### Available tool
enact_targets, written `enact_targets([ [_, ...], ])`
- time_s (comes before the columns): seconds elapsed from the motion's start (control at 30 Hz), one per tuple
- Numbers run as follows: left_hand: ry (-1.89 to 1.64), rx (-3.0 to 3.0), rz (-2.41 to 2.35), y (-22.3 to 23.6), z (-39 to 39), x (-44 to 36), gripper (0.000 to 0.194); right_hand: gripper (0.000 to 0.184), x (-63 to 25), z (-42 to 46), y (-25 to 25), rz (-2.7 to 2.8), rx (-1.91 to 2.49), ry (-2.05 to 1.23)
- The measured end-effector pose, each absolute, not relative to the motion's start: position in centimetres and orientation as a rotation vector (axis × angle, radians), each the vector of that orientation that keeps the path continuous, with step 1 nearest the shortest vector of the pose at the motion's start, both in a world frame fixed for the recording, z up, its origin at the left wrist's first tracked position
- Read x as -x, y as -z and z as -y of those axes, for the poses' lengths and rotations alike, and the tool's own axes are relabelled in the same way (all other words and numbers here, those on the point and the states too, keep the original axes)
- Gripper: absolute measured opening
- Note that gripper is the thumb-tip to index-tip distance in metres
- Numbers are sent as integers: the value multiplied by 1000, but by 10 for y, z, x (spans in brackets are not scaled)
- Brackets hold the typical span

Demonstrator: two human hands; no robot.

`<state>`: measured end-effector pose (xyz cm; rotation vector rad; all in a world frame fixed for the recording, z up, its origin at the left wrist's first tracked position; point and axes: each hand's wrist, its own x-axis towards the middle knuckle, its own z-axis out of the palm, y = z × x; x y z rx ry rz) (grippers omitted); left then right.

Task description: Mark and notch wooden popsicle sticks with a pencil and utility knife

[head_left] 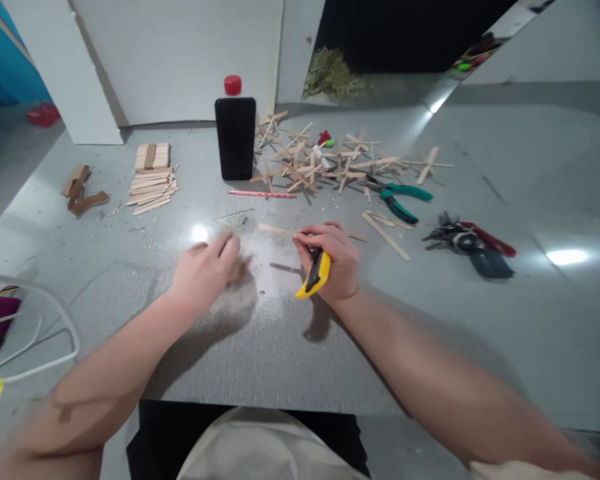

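Note:
My right hand [330,257] is closed round a yellow and black utility knife [319,272], its handle slanting down toward me. At the fingertips of that hand is a wooden craft stick [275,229], with its left end sticking out; whether the fingers pinch it or only touch it I cannot tell. My left hand [207,270] is over the table to the left of the knife, blurred by motion. Its fingers look bent, and their tips are hidden from me. Further right, several loose craft sticks [387,237] lie beside my right hand.
Behind my hands are a pink pencil [263,194], an upright black phone [236,140] and several crossed-stick pieces [305,163]. Teal-handled pliers [400,200] and a bunch of keys [460,240] lie rightward. Stacked sticks [153,180] and brown paper strips [83,193] sit leftward.

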<state>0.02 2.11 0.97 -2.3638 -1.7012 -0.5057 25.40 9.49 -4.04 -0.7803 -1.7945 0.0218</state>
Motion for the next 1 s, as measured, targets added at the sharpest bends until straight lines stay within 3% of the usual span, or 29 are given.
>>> enact_targets([
  [0.13,595,2201,1738,-14,-38,20,42,10,-257,-94,44,1810,784,-57],
  [0.37,771,2128,1760,-15,-45,28,28,14,-259,-93,45,1862,762,-57],
  [0.5,820,2272,1802,-9,-44,26,34,16,-259,-92,44,1902,735,-40],
  [0.6,893,2372,1802,-5,-39,18,29,16,-257,-88,40,1929,708,-24],
  [0.7,1019,2546,1772,-2,-32,3,38,16,-254,-83,35,1952,679,-16],
  [1.0,1470,2903,1726,9,-32,-13,18,12,-251,-71,28,2013,553,-22],
])
